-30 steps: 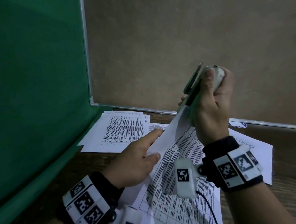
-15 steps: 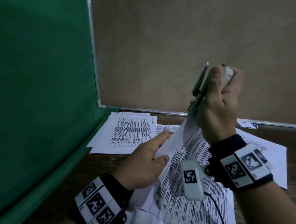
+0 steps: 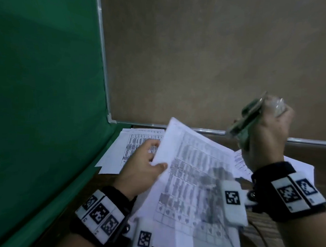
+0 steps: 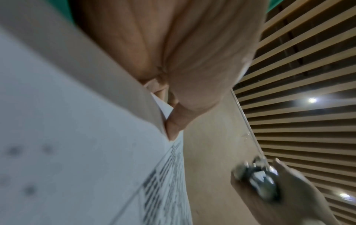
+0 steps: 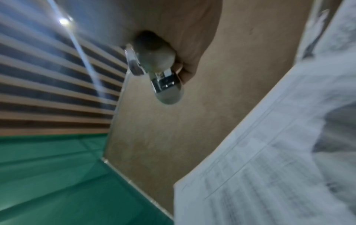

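Note:
My left hand (image 3: 146,169) pinches the left edge of a set of printed table sheets (image 3: 195,183), thumb on top and fingers underneath, lifted off the desk. In the left wrist view the thumb (image 4: 173,129) presses the sheets' (image 4: 77,152) edge. My right hand (image 3: 265,140) grips a pale green stapler (image 3: 253,113), raised to the right of the sheets and clear of them. The right wrist view shows the stapler (image 5: 159,71) in my fist with the sheets (image 5: 269,167) lower right. The stapler (image 4: 258,182) also shows blurred in the left wrist view.
More printed sheets (image 3: 136,146) lie on the brown wooden desk (image 3: 308,151) at the back left, and another paper (image 3: 241,161) lies under my right hand. A green panel (image 3: 42,98) walls the left side and a tan board (image 3: 199,59) stands behind.
The stapler has come off the sheets' top corner and moved right. My left hand has turned the sheets flatter, their freed corner swinging up and left.

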Tool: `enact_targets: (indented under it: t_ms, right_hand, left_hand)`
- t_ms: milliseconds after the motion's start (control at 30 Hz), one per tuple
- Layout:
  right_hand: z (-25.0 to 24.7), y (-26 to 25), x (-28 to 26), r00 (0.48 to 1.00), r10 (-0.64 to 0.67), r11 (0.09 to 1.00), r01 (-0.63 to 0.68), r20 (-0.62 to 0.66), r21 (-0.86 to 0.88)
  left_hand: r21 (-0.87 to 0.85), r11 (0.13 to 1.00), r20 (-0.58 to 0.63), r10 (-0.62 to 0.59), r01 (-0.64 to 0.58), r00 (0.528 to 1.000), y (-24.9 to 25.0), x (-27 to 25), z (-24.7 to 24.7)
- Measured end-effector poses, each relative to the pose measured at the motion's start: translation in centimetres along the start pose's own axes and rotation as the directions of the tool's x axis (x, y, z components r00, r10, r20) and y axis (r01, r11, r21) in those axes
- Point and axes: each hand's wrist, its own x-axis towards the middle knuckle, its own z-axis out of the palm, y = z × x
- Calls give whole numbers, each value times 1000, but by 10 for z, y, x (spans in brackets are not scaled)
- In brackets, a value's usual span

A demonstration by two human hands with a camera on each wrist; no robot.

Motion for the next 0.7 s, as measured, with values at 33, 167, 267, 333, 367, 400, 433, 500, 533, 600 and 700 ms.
enact_targets:
  t_ms: [33,167,267,333,367,400,433,500,533,600,700]
  right_hand:
    - [-14,10,5,993,122,992,-122,-8,-35]
    - [-71,53,12,870,492,852,-489,-36,-186]
    - [-96,71,9,771,632,746,-632,-79,-210]
    - [-108,83,8,697,711,690,-717,-93,-99]
    - [-113,89,9,668,738,667,-744,-98,-50]
    - [-115,91,9,641,761,642,-767,-99,-25]
    - [-117,93,11,623,775,625,-780,-103,-22]
    - [-117,92,13,608,787,611,-791,-106,-8]
    - [-117,91,12,595,800,596,-803,-77,-16]
    - [-116,88,10,561,828,559,-828,-24,-46]
    - [-120,85,9,537,844,536,-841,13,-73]
  left_hand:
    - [-18,1000,-49,-21,20,999,-2,8,-9]
    - [51,997,-173,-43,53,984,-4,57,-54]
    - [370,922,-208,-39,115,977,-15,94,-88]
    - [626,753,-105,-180,205,978,-19,105,-98]
    - [734,646,-44,-262,209,964,-22,108,-99]
    - [804,564,6,-322,187,947,-23,107,-97]
    - [846,512,56,-363,148,930,-26,105,-93]
    - [890,451,169,-458,65,873,-29,96,-77]
    - [905,425,215,-507,25,835,-31,93,-68]
    - [929,369,242,-574,-16,782,-36,92,-50]
    - [956,290,223,-593,-53,774,-36,99,-40]
